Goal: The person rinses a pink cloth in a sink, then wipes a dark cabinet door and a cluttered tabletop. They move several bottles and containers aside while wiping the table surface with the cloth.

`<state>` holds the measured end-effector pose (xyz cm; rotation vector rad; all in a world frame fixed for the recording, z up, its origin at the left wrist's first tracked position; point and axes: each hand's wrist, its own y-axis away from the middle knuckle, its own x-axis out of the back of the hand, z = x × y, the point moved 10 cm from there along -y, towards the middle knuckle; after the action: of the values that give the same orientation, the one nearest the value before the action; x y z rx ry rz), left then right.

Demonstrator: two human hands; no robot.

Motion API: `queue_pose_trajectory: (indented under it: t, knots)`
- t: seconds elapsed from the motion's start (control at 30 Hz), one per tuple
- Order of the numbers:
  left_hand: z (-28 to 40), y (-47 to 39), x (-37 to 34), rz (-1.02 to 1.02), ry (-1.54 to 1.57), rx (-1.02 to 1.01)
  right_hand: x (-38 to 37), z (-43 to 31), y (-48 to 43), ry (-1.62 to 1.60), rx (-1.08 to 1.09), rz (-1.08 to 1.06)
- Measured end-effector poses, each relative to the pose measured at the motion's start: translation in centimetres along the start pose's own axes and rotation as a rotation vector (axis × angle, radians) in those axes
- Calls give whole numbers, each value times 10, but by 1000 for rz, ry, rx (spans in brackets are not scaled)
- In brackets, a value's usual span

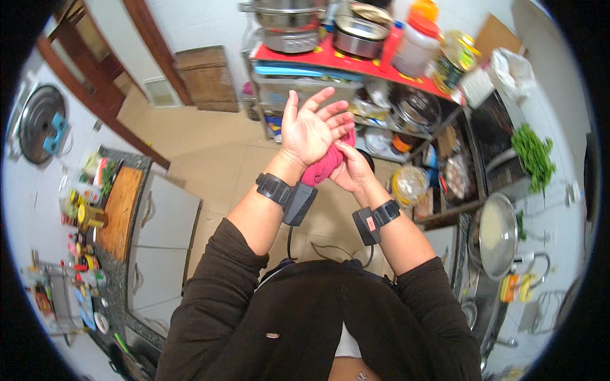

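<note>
In the middle of the head view, my left hand [309, 131] is raised palm up with its fingers spread. A crumpled pink cloth [320, 169] lies against the little-finger side of that palm and wrist. My right hand [353, 170] grips the cloth, thumb on top, and presses it to the left hand. Part of the cloth is hidden behind both hands. Each wrist wears a black strapped device, the left device [299, 204] and the right device [368, 225], with a dark cable hanging below.
Ahead stands a rack with a red top [329, 59] bearing a steel steamer [290, 28] and jars. On the right are a steel bowl [498, 235], leafy greens [533, 155] and a sink area. A wooden cutting board [120, 214] and bottles line the left counter. Tiled floor [224, 157] lies between.
</note>
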<state>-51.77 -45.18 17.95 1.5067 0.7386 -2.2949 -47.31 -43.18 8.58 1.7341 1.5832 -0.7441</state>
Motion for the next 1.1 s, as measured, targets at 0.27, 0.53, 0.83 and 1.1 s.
queue_pose_trajectory:
  t: [0.27,0.53,0.83,1.1]
  knots:
    - [202,94,53,831,-1646,-893,-88,57,-90,342,-4,-103]
    - [247,98,150,772,-1249,-387,-127,82,-195,578,-117,-140]
    - [319,87,202,551,-157,-493,-250,29,-321,1389,833,-358]
    - [443,102,214,268,-225,-641,-359,194,-333,1414,972,-1138]
